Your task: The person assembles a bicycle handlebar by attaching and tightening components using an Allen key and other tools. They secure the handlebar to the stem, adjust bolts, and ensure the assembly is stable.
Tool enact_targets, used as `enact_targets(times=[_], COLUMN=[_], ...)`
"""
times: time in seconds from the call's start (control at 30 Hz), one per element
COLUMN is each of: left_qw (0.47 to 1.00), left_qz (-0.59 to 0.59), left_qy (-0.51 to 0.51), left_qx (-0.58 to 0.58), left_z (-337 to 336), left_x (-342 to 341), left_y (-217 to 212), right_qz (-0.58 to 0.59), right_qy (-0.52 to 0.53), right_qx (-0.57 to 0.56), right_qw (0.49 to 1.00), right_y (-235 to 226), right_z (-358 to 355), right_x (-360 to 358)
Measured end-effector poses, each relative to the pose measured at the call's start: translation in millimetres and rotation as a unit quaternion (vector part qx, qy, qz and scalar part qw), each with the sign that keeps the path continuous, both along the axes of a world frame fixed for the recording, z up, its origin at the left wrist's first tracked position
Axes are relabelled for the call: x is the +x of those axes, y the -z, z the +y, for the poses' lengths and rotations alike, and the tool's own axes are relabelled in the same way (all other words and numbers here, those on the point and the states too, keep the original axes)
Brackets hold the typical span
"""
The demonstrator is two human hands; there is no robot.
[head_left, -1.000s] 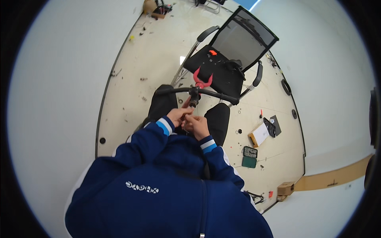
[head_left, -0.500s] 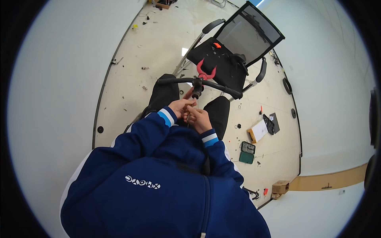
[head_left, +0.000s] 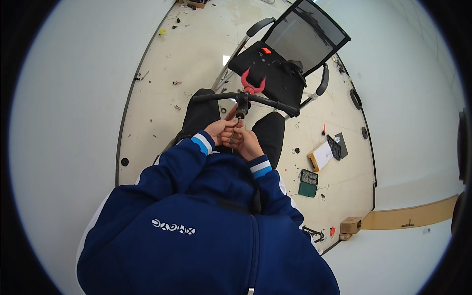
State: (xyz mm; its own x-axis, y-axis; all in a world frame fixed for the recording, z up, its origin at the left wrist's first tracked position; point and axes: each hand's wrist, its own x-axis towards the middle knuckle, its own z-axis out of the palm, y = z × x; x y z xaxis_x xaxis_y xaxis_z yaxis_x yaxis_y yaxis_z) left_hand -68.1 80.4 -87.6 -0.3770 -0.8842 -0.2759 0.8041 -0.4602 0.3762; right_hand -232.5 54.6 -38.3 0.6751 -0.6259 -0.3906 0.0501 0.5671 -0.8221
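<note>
In front of my lap is a black handlebar point(head_left: 273, 105) with a black stem point(head_left: 242, 109) at its middle. A red two-pronged fork point(head_left: 253, 88) is attached behind the stem. The fingers of my right hand point(head_left: 250, 143) are closed round a thin metal rod-like tool point(head_left: 235, 132), its upper end by the stem's near end. My left hand point(head_left: 219, 131) is pinched close by, just below the stem, with some fingers reaching along its left side. What the left fingers hold is too small to make out.
A black mesh-backed chair point(head_left: 265, 54) stands ahead, with an orange item point(head_left: 266, 50) on its seat. To the right on the floor lie a white-and-tan box point(head_left: 320, 156), an open green case point(head_left: 308, 190) and scattered small parts. Tyres point(head_left: 355, 99) lean by the right wall.
The metal tool shows more plainly between my hands, tilted toward the stem's end. My hands have shifted slightly. The whole view has moved a little.
</note>
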Motion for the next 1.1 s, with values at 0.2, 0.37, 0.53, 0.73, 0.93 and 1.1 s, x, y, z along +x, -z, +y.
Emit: enact_targets(times=[0.2,0.37,0.53,0.73,0.93,1.1], left_qw=[0.991,0.995,1.0,0.984,0.987,0.998], left_qz=[-0.118,-0.076,-0.004,-0.133,-0.13,-0.061], left_qy=[-0.027,-0.058,0.001,-0.012,-0.046,0.013], left_qx=[0.051,0.042,-0.025,0.117,0.088,0.006], left_z=[-2.0,-4.5,0.5,1.3,1.4,-3.8], left_x=[-11.8,-12.9,-0.7,-3.7,-12.3,1.2], left_y=[-21.6,-11.9,-6.6,-30.8,-35.7,-12.3], right_qz=[0.083,0.078,-0.001,0.027,0.075,0.059], right_qy=[0.046,0.029,0.0,0.023,0.012,0.017], right_qx=[-0.036,-0.051,-0.019,-0.006,-0.09,-0.06], right_qw=[0.995,0.995,1.0,0.999,0.993,0.996], right_y=[6.1,0.0,-3.3,-2.9,10.7,-8.5], right_z=[1.7,2.0,-2.7,2.2,-5.8,0.7], right_x=[-1.7,1.9,2.0,3.7,-3.0,8.1])
